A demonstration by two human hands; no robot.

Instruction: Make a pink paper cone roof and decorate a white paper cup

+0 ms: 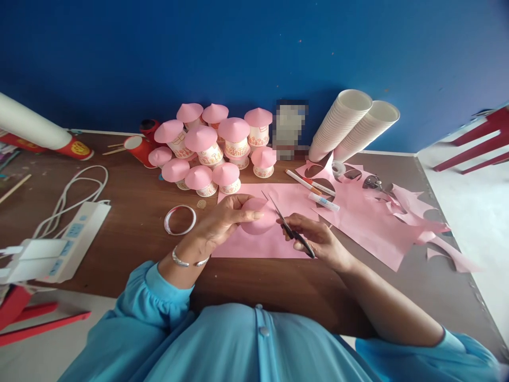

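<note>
My left hand (233, 215) pinches a round piece of pink paper (258, 225) between thumb and fingers. In my right hand (312, 236) is a pair of dark-handled scissors (292, 231). The scissor blades are parted and point up toward the right edge of the paper circle; whether they touch it I cannot tell. Beneath both hands a pink sheet (254, 245) lies flat on the brown table (159, 254). Just beyond them, several small paper-cup houses (210, 154) with pink cone roofs stand grouped together.
Two tall stacks of white paper cups (338, 130) lean against the blue wall. Markers (310, 183) and a glue stick (324, 202) lie near cut pink scraps (369, 223) at right. A tape roll (180, 220), red cup (139, 150) and power strip (81, 239) sit at left.
</note>
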